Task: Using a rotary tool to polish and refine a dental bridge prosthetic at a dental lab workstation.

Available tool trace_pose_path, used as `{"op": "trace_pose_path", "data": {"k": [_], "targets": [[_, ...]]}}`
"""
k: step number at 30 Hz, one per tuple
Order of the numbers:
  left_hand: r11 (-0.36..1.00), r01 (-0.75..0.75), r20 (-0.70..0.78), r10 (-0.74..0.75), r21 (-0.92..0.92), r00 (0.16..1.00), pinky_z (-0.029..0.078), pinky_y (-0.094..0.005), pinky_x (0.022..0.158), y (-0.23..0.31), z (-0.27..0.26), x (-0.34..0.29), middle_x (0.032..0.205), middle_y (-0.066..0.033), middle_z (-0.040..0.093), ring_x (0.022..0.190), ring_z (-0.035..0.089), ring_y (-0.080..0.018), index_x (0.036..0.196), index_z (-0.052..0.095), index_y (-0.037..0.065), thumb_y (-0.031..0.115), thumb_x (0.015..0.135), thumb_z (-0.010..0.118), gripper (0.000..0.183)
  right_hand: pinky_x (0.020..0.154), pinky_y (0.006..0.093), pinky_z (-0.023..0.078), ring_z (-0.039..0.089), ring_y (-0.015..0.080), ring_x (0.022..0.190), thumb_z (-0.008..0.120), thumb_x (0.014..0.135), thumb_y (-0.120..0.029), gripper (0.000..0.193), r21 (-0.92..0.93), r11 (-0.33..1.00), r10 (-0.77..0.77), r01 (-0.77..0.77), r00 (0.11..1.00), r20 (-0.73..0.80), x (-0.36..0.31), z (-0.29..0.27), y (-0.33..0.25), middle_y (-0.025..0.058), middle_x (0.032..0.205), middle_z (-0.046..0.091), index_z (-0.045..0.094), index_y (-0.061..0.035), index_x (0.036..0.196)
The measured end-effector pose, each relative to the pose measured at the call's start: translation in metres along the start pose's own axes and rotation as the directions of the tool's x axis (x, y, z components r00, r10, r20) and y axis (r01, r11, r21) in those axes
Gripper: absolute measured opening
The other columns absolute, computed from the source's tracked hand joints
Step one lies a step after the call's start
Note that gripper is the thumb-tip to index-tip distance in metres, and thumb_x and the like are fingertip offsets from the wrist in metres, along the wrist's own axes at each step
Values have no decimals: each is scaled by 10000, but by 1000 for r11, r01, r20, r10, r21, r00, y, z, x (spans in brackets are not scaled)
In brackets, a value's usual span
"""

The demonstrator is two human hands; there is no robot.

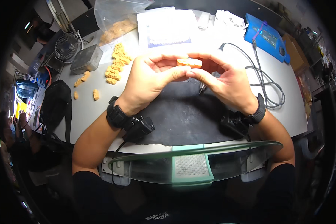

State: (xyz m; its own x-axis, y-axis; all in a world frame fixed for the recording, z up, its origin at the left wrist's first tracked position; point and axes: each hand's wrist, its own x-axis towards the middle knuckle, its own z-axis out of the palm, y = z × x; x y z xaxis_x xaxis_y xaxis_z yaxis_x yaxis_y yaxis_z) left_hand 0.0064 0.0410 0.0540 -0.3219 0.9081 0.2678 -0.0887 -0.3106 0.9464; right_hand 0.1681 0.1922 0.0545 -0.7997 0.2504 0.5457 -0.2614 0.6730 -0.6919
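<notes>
A small orange-yellow, plaster-like dental model piece (189, 63) with a bumpy edge is held level above the dark mat (168, 115). My left hand (149, 76) pinches its left end between thumb and fingers. At its other end, the thumb and fingers of my right hand (227, 78) are closed on it, and the two thumbs nearly meet below. Behind my right hand, a metal handpiece (202, 87) lies partly hidden on the mat. More orange pieces (117, 65) of the same kind are heaped left of my left hand, with several loose ones (96, 94) nearer.
At the back stand a plastic bag (117, 28) of orange pieces, white papers (168, 28) and a blue control unit (267, 39) with a looping grey cable (282, 93). Left are a metal box (86, 59), a fan (67, 46) and a black bag (56, 108). A transparent shield (145, 168) spans the near edge.
</notes>
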Motion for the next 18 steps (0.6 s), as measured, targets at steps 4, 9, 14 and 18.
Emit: {"op": "trace_pose_path", "data": {"k": [4,9,14,18], "targets": [[998,-12,-35,14,57,999,609,-328,874,2,13,-13,1120,-182,716,989,719,-223,1199,642,-82,-4,913,708,304,729,214,568,698,120,831,716,895,30,317,104,992,-68,75,995,-67,-8,1,-8,110,1008,742,676,50,1209],[994,-100,-9,101,49,995,617,-320,860,0,21,-21,1071,-183,727,950,725,-210,1189,655,-78,-14,909,710,293,723,217,570,704,130,822,744,866,38,338,29,976,-212,214,975,-64,-20,-6,-7,130,1003,741,676,69,1196],[985,-133,4,134,113,991,625,-308,828,1,22,-23,1064,-190,730,928,733,-207,1174,656,-81,-19,908,709,278,736,236,571,710,151,834,769,846,23,351,5,969,-244,245,968,-61,-21,-8,-7,157,1013,739,673,92,1176],[987,-136,13,135,86,991,629,-316,823,2,23,-25,1059,-195,730,942,735,-214,1155,651,-91,-17,907,710,265,743,251,569,707,162,823,788,835,6,355,-50,956,-292,289,955,-45,-20,-9,-11,173,1025,736,674,103,1157]]}}
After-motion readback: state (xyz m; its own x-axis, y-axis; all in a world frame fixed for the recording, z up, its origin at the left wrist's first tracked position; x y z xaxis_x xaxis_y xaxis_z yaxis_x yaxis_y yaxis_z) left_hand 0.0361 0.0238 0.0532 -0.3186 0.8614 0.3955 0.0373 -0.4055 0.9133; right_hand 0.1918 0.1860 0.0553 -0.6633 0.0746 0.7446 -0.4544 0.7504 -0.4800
